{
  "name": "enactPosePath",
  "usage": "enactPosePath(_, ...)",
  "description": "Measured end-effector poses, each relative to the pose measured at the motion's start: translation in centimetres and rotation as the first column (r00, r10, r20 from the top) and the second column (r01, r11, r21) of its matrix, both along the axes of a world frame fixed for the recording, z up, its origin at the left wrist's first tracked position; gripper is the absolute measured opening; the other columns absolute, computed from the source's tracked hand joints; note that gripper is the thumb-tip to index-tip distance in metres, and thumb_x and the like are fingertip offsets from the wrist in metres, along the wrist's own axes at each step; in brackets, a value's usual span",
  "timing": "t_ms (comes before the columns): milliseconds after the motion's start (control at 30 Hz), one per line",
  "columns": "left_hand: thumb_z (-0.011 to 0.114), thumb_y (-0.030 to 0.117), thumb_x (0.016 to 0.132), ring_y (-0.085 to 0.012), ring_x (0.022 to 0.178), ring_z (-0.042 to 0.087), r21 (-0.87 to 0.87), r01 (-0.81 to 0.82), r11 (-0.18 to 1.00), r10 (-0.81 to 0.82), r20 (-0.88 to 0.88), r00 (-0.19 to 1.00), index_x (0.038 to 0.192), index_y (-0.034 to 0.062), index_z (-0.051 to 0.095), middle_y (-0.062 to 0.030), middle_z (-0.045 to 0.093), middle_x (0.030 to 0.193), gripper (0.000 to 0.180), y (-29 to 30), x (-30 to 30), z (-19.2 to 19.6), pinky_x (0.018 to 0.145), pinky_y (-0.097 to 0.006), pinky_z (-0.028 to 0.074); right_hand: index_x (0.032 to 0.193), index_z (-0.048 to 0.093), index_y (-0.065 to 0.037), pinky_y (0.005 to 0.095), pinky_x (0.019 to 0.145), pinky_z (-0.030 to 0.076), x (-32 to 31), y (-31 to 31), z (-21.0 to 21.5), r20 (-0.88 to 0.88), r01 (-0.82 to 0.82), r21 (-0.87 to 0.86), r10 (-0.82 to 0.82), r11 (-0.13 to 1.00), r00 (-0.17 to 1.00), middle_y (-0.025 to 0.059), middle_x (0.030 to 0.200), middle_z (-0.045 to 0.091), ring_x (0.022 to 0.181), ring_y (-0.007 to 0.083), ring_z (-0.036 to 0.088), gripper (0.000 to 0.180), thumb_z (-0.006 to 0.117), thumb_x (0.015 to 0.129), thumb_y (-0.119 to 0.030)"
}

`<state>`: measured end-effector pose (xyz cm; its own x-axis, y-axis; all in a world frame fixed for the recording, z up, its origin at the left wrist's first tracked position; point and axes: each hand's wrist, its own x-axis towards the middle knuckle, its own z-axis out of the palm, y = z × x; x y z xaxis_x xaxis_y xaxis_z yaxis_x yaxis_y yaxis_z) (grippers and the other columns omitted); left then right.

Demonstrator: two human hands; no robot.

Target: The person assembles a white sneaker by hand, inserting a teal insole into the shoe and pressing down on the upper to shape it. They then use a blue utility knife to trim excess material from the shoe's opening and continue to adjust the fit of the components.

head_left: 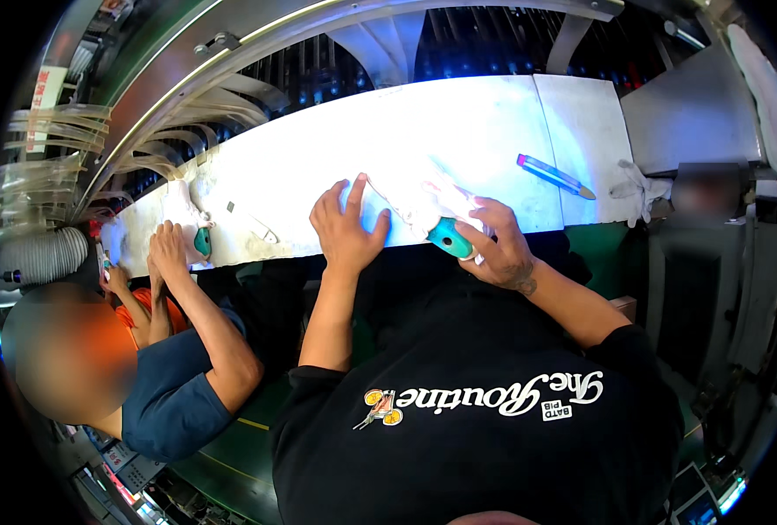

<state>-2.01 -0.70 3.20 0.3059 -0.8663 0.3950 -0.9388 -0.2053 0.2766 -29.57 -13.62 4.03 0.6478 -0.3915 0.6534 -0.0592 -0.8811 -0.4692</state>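
My right hand (500, 245) is closed around a teal piece (449, 237) with a dark hole in it, at the near edge of the white table (318, 144). Crumpled white material (445, 194) lies against that piece; glare washes out its shape, so I cannot tell its kind. My left hand (346, 229) rests on the tabletop to the left, fingers spread and nothing gripped. A thin dark line runs from near its index fingertip toward the white material. Right of my hands lies a blue pen-like tool (554, 176) with a pink end and a yellowish tip.
At the left a co-worker (178, 376) handles a similar teal and white piece (201, 240). A small flat metal piece (264, 229) lies between us. White gloves (640, 191) rest at the right end. Behind the table stands a machine with curved strips (379, 48).
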Motion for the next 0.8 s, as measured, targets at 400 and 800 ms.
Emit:
enactPosePath(400,0.083,0.024,0.090,-0.0471,0.123,0.062,-0.321,0.137,0.937,-0.178,-0.103,0.979,0.152,0.0151,0.048,-0.0323,0.059,0.145,0.071,-0.5,-3.0,-3.5,0.103,-0.056,0.045,0.124,0.079,-0.018,0.0479,0.104,0.052,-2.1,0.3,0.7,0.003,-0.129,0.080,0.129,0.988,0.992,0.0091,0.133,0.060,0.125,0.0336,0.059,0.062,0.096,0.065,-0.021)
enactPosePath(800,0.082,0.018,0.092,-0.0468,0.121,0.064,-0.281,0.139,0.950,-0.144,0.003,0.990,0.153,0.0179,0.044,-0.0306,0.062,0.140,0.072,0.0,-2.2,-5.5,0.101,-0.056,0.046,0.129,0.075,-0.010,0.0486,0.103,0.054,-2.6,-1.5,2.5,-0.045,-0.176,0.224,0.191,0.958,0.981,0.0130,0.137,0.066,0.128,0.0352,0.064,0.062,0.098,0.075,-0.029)
